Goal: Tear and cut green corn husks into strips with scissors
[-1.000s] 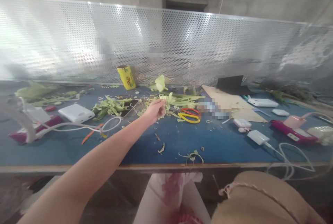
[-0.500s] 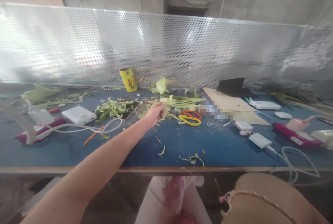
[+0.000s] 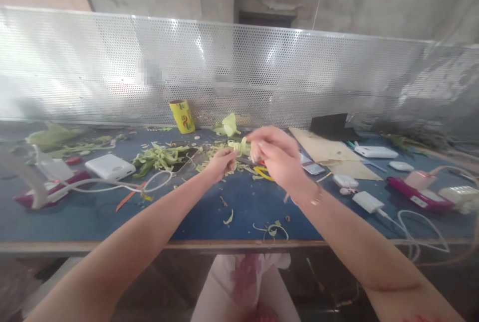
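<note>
My left hand [image 3: 223, 161] is closed, its fingertips pinching a pale green leafy piece [image 3: 243, 147] low over the middle of the table. My right hand [image 3: 275, 155] is beside it on the right, fingers curled in against the same piece. Whatever lies between the right fingertips is hidden, and that hand is slightly blurred. Just behind stands a pale green cupped leaf [image 3: 229, 124]. Scissors with yellow and orange handles [image 3: 264, 173] lie partly under my right hand. To the left is a heap of pale green strips [image 3: 160, 156].
A yellow cardboard tube [image 3: 182, 116] stands by the perforated metal screen [image 3: 209, 73]. White power bank [image 3: 110, 166], power strip [image 3: 421, 195] and cables lie at the sides. A phone [image 3: 313, 166] and tan board [image 3: 329, 152] are at right; leaf scraps [image 3: 229, 217] lie in front.
My right hand has come up from the lower right edge to the pale green piece beside my left hand. The left hand keeps its pinch. The view has shifted slightly.
</note>
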A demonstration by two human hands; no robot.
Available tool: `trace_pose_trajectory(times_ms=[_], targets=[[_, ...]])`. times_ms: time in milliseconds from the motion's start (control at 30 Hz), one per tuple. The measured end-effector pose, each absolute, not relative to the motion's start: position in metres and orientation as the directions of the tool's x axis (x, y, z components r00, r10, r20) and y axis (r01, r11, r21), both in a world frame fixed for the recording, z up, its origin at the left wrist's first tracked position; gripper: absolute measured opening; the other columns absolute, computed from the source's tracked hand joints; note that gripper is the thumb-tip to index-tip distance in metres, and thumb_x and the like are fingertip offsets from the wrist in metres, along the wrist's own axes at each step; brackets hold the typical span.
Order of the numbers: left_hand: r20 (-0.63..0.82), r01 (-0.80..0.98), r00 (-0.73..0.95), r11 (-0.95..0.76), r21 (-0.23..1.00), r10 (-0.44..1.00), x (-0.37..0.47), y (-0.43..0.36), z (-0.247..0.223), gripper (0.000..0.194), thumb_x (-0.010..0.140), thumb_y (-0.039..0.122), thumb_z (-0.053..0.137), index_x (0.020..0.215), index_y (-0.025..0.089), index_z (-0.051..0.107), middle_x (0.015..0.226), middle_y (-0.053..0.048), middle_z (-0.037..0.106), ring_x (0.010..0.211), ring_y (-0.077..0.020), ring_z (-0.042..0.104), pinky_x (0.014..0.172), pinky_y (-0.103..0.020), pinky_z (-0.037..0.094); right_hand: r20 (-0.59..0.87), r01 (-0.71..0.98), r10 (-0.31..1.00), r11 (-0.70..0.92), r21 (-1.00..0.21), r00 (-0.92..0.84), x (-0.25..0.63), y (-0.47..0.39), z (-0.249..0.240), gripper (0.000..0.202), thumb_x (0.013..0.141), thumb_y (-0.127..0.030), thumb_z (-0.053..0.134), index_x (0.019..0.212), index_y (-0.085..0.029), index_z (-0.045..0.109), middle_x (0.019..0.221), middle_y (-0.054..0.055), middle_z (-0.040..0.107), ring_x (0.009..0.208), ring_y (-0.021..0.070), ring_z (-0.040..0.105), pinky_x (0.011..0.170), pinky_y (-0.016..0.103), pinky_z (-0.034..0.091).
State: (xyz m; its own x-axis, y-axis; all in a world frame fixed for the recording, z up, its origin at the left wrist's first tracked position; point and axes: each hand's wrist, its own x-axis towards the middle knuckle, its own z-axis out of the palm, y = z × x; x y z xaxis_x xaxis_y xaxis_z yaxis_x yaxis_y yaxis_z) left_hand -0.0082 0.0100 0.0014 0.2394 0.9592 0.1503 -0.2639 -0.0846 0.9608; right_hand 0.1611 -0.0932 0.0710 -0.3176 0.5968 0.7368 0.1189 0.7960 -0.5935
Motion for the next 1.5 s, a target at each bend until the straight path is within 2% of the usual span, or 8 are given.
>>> trace_pose_trajectory(times_ms=[100,233,533,733,933,1133,1233,1500], targets=[[0.178,-0.154,0.295,-0.137,0.979,0.939,-0.009,0.013,-0.003,0.034,0.068,0.038,0.069,0.061,0.017,0.043,0.043,0.007,0.041,0.038,-0.0043,0.037,0.041,-0.018,0.031,0.665,0.234,0.740,0.632,-0.739,0.101,0.153,-0.014,0.034,0.036,0.074,-0.043,0.058,0.102,-0.021,0.057,0.099,0.007,0.057,0.093,0.0188,0.053,0.083,0.036,0.045],[0.205,-0.019,0.341,-0.211,0.977,0.918,-0.007,0.012,-0.006,0.034,0.071,0.039,0.064,0.059,0.017,0.042,0.043,0.006,0.041,0.039,-0.0042,0.038,0.043,-0.018,0.030,0.440,0.129,0.898,0.437,-0.890,-0.009,0.158,0.022,-0.007,0.040,0.077,-0.052,0.051,0.099,-0.019,0.060,0.099,0.007,0.062,0.095,0.0198,0.056,0.084,0.035,0.043],[0.194,0.161,0.379,-0.271,0.949,0.905,0.001,0.003,-0.003,0.034,0.073,0.040,0.061,0.057,0.015,0.045,0.047,0.005,0.045,0.041,-0.0048,0.041,0.045,-0.019,0.033,0.530,0.237,0.847,0.509,-0.828,0.034,0.152,0.013,-0.009,0.021,0.079,-0.039,0.046,0.074,-0.020,0.052,0.065,-0.003,0.047,0.063,0.0133,0.045,0.063,0.026,0.037],[0.176,0.007,0.343,-0.191,0.982,0.922,0.003,0.003,-0.003,0.033,0.071,0.043,0.064,0.065,0.015,0.048,0.058,0.004,0.052,0.052,-0.0081,0.053,0.058,-0.025,0.047,0.655,0.393,0.755,0.594,-0.702,0.028,0.147,0.005,-0.010,0.016,0.085,-0.034,0.037,0.076,-0.021,0.041,0.072,0.000,0.046,0.071,0.0160,0.047,0.069,0.029,0.039],[0.182,0.124,0.382,-0.245,0.961,0.906,0.004,0.002,-0.002,0.024,0.066,0.031,0.070,0.067,0.014,0.053,0.056,0.003,0.055,0.048,-0.0073,0.052,0.054,-0.022,0.045,0.688,0.449,0.725,0.610,-0.653,0.015,0.149,0.008,-0.011,0.015,0.088,-0.030,0.032,0.082,-0.021,0.042,0.081,0.004,0.050,0.079,0.0176,0.050,0.076,0.033,0.043],[0.067,0.032,0.443,-0.091,0.995,0.894,0.000,-0.004,0.006,0.024,0.065,0.022,0.070,0.059,0.014,0.049,0.049,0.005,0.047,0.041,-0.0038,0.041,0.045,-0.019,0.036,0.773,0.428,0.559,0.803,-0.414,-0.301,0.163,0.006,-0.003,0.033,0.083,-0.012,0.033,0.106,-0.021,0.055,0.109,0.008,0.057,0.106,0.0182,0.052,0.096,0.038,0.039],[0.000,-0.024,0.480,0.013,1.000,0.877,-0.003,-0.005,0.010,0.023,0.064,0.016,0.068,0.057,0.014,0.046,0.047,0.005,0.043,0.041,-0.0028,0.037,0.043,-0.018,0.031,0.714,0.413,0.587,0.799,-0.437,-0.380,0.167,0.006,-0.003,0.039,0.079,-0.008,0.032,0.101,-0.021,0.060,0.104,0.006,0.063,0.100,0.0164,0.057,0.093,0.036,0.043],[-0.010,-0.066,0.506,0.050,0.997,0.863,-0.005,-0.006,0.017,0.025,0.060,0.008,0.065,0.054,0.015,0.041,0.044,0.007,0.033,0.038,-0.0009,0.028,0.040,-0.017,0.019,0.713,0.416,0.653,0.739,-0.529,-0.253,0.163,0.009,-0.007,0.036,0.081,-0.011,0.033,0.103,-0.017,0.061,0.098,0.006,0.068,0.095,0.0154,0.061,0.090,0.034,0.046]])
